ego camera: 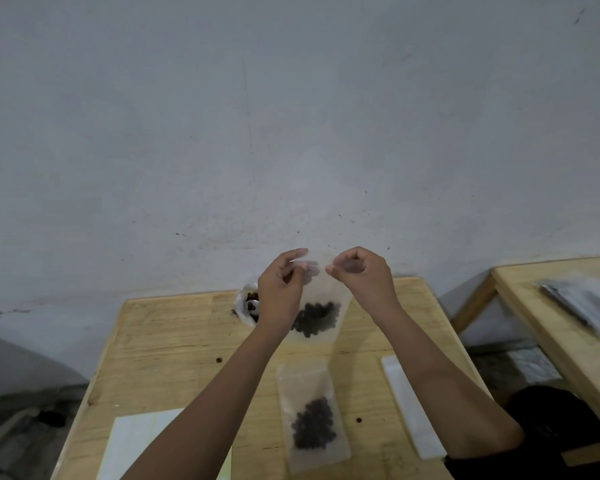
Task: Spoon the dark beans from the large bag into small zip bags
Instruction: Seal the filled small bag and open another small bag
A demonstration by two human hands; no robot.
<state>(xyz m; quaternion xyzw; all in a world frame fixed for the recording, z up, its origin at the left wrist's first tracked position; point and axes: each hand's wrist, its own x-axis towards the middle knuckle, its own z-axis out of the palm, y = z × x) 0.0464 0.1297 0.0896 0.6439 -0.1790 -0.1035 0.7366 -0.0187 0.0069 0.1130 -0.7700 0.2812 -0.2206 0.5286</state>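
Both hands hold a small zip bag (317,306) up over the far side of the table (174,344), left hand (280,289) and right hand (361,277) pinching its top corners. To seal it well, I'd press evenly along the strip, keeping the beans (316,318) low.

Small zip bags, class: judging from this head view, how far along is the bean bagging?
Done: one filled zip bag lies flat on the table near the person. In hand: the left hand and right hand pinch the top edge of a second bag holding beans, apparently sealing it. Left: the large bag behind still holds beans and a spoon, and flat empty bags wait at right.
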